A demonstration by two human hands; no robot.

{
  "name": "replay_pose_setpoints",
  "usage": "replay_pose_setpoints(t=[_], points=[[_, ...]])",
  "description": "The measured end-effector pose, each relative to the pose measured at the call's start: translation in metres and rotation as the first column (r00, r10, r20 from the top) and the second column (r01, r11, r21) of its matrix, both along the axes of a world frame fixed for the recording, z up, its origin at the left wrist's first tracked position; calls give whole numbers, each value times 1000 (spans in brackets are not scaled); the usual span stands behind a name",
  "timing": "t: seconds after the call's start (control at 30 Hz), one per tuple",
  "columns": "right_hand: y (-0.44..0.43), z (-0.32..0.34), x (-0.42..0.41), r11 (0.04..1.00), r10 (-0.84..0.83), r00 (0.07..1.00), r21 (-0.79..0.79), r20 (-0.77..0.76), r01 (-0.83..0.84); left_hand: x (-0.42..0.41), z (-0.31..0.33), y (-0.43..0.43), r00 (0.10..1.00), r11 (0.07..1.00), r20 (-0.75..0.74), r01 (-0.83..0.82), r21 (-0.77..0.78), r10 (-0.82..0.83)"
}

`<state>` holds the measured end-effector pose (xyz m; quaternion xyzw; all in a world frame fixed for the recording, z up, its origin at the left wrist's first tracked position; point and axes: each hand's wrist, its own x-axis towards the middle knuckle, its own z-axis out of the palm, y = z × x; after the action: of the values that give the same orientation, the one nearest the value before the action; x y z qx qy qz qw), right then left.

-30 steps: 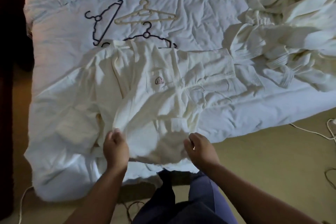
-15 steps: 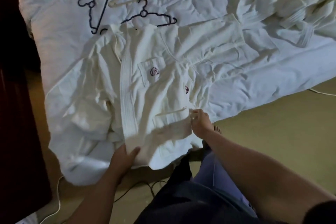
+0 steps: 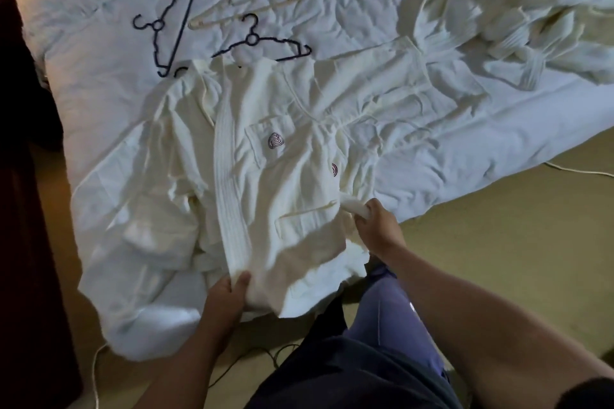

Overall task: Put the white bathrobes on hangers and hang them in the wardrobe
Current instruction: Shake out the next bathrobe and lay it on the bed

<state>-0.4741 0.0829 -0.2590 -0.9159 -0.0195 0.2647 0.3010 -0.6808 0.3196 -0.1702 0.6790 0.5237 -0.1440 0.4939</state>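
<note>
The bed (image 3: 99,103) fills most of what I can see. Across its near edge lies one white bathrobe (image 3: 282,183), front up, with its hem hanging over the side toward the person. A second bathrobe (image 3: 498,20) sits crumpled well to the right of the spread one.

Three hangers lie just beyond the spread robe's collar. A dark hanger (image 3: 265,42) touches the collar (whether its arms sit inside the shoulders I cannot tell). The other dark hanger (image 3: 174,26) is off the collar's left end, and a cream hanger (image 3: 247,2) lies further beyond.

The step looks like straightening the robe's front. I'd draw the hem evenly with both hands, so the panels lie flat and the collar doesn't slide off that hanger.

The left hand (image 3: 226,299) clasps the lower end of the robe's ribbed front band, thumb on top. The right hand (image 3: 378,231) is curled round a roll of white cloth (image 3: 353,207) at the robe's right edge.
</note>
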Motion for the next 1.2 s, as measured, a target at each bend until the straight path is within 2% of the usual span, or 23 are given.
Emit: replay_pose_setpoints(t=[0.07,0.1,0.13,0.2,0.23,0.27,0.33,0.37,0.43,0.5,0.57,0.6,0.67,0.73,0.77,0.8,0.83,0.87,0.93,1.0,1.1,1.2], points=[[-2,21,12,993,119,988,26,-103,-117,2,0,0,999,1000,16,28,-8,-28],[-6,33,25,967,254,952,6,-170,-256,4,0,0,999,999,18,47,-8,-47],[-12,47,42,901,413,879,-34,-240,-433,4,-1,1,998,998,16,61,-7,-61],[-25,76,92,692,618,701,-177,-356,-700,3,-2,4,996,996,4,85,12,-85],[-31,95,127,602,642,652,-262,-403,-754,4,1,4,996,996,-7,88,18,-87],[-39,112,161,554,623,649,-339,-436,-760,3,2,4,995,995,-26,93,21,-93],[-54,142,229,502,584,714,-519,-386,-691,3,3,0,998,998,-30,51,28,-50],[-60,154,255,512,584,761,-599,-281,-615,3,3,-2,1000,999,-24,21,26,-20],[-70,166,294,622,581,813,-670,48,-405,4,1,-6,1000,999,-15,11,35,-11],[-69,160,308,711,515,786,-683,343,-168,6,-1,-8,1000,999,-20,19,28,-18],[-54,147,294,770,357,813,-637,460,23,8,-1,-11,1000,1000,-16,13,0,-13],[-44,138,276,777,301,844,-627,444,53,9,-1,-12,1000,1000,-14,21,-4,-21],[-23,105,221,820,252,909,-572,331,-19,6,-3,-12,999,999,-36,30,-39,-32],[-1,59,149,924,207,974,-347,97,-161,2,-1,-12,993,992,-71,84,-95,-91],[11,41,108,959,187,977,-197,-106,-205,-2,-3,-10,984,985,-98,136,-108,-147],[18,28,69,978,170,938,-63,-301,-198,-5,-5,-10,974,977,-121,181,-110,-194],[26,16,33,989,147,888,33,-436,-147,-10,-5,-9,967,972,-131,207,-109,-221],[29,4,1,995,103,853,54,-512,-88,-13,-7,-9,963,968,-124,225,-114,-239],[33,-10,-43,998,51,866,59,-498,-26,-18,-7,-11,953,956,-113,269,-114,-281],[33,-10,-58,1000,13,937,30,-349,-3,-20,-12,-11,936,944,-129,322,-70,-329],[24,10,-40,1000,19,994,8,-104,-18,-14,-14,-11,916,931,-178,365,-10,-360],[7,27,-13,1000,-15,1000,11,25,15,-1,-16,-21,928,933,-121,358,41,-351]])
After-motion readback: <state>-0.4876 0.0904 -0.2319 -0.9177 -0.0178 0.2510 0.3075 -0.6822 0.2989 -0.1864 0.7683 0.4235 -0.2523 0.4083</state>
